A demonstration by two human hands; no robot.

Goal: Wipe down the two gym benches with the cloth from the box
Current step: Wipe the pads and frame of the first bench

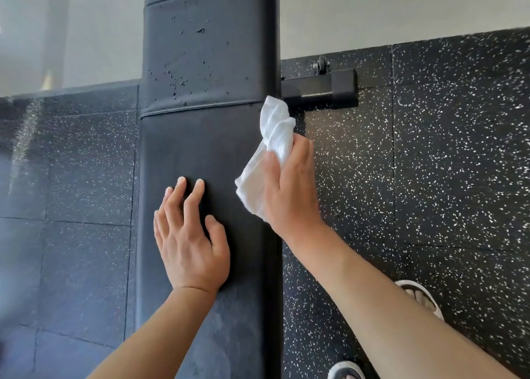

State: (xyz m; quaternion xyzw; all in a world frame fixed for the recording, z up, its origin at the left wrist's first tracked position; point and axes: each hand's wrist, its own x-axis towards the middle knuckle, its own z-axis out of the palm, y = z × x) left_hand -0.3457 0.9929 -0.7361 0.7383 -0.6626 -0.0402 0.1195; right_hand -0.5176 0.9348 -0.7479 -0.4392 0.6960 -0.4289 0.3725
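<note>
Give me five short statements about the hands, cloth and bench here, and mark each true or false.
1. The right hand holds the white cloth. True.
2. The left hand grips a spray bottle. False: it lies flat on the bench, fingers straight, holding nothing.
3. Specks dot the bench's far pad. True.
4. The cloth is spread flat on the floor. False: it is bunched in the right hand at the bench's right edge.
5. The bench padding is red. False: it is black.

My left hand (190,241) lies flat, fingers spread and straight; my right hand (289,189) is curled tight, arm reaching forward.
</note>
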